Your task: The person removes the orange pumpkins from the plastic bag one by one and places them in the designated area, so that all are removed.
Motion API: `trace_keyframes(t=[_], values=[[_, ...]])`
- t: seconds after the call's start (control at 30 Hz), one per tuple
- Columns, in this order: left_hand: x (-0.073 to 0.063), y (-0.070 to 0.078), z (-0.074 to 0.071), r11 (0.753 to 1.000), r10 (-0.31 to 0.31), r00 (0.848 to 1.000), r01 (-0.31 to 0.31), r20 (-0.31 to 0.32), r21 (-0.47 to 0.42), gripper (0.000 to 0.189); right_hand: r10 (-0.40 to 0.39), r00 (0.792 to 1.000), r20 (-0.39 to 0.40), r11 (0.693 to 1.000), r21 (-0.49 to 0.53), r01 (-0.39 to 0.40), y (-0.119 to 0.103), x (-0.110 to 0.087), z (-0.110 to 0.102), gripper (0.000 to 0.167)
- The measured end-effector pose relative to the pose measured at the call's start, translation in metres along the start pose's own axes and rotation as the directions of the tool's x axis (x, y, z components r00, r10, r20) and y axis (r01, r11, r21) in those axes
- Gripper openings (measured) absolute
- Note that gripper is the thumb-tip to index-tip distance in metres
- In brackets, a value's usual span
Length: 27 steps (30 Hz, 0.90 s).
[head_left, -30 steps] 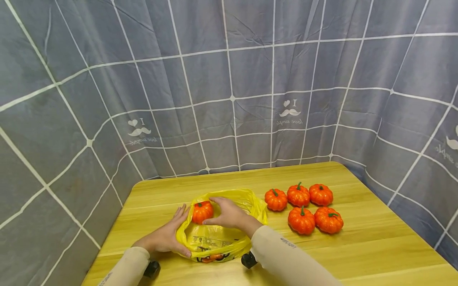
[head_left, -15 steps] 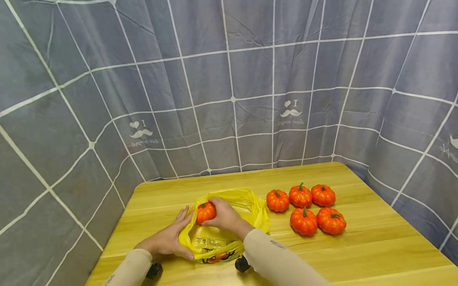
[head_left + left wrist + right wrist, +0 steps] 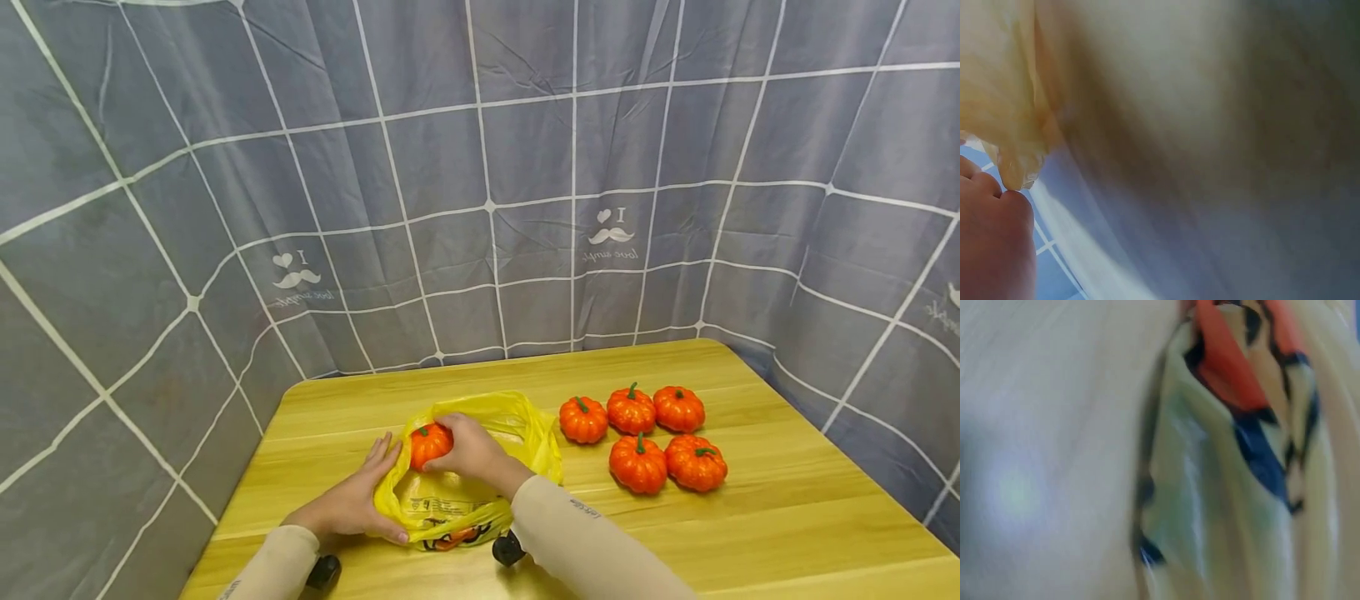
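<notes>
A yellow plastic bag (image 3: 510,417) lies on the table with its mouth spread wide. Inside it, by the left wall, sits a small orange pumpkin (image 3: 429,447) with a green stem. My right hand (image 3: 474,450) reaches into the bag and grips that pumpkin from its right side, thumb in front and fingers behind. Along the bag's outer left side rests my left hand (image 3: 352,500), fingers extended and thumb against the front rim. The left wrist view shows part of the left hand (image 3: 997,244) against the blurred bag. The bag's printed front (image 3: 1222,462) fills much of the right wrist view.
Several more orange pumpkins (image 3: 637,464) stand grouped on the wooden table (image 3: 750,533), right of the bag. A grey curtain with white grid lines (image 3: 525,242) hangs behind and on both sides. Black wrist devices (image 3: 508,550) sit under the sleeves.
My right hand has closed in around the pumpkin in the bag, its fingers nearer to it than a second ago. The left hand stays at the bag's side. The view has shifted slightly.
</notes>
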<state>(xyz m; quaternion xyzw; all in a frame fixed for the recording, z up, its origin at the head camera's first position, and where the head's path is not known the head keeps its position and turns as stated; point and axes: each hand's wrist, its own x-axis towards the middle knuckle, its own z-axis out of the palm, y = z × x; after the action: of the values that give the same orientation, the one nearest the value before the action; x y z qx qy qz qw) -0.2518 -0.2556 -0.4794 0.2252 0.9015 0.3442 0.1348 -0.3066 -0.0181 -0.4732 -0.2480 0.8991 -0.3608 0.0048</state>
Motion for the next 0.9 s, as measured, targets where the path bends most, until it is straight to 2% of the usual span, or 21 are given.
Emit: trace_keyframes(t=[0.2,0.37,0.73,0.9], values=[[0.0,-0.001,-0.001,0.999,-0.011,1.0,0.012,-0.022,0.038,0.133,-0.012,0.996,0.091,0.999,0.04,0.008,0.003,-0.006,-0.019,0.074],[0.001,0.0,-0.002,0.999,-0.016,0.999,0.018,-0.03,0.049,0.134,-0.033,0.992,0.121,0.996,0.083,0.023,0.008,-0.012,-0.032,0.074],[-0.001,-0.002,-0.012,0.999,-0.028,0.999,0.03,-0.038,0.044,0.133,-0.066,0.997,0.046,0.972,0.227,0.054,0.023,-0.024,-0.063,0.071],[-0.002,-0.003,-0.015,0.997,-0.037,0.999,0.039,-0.04,0.062,0.133,-0.05,0.999,0.016,0.971,0.233,0.044,0.033,-0.031,-0.077,0.07]])
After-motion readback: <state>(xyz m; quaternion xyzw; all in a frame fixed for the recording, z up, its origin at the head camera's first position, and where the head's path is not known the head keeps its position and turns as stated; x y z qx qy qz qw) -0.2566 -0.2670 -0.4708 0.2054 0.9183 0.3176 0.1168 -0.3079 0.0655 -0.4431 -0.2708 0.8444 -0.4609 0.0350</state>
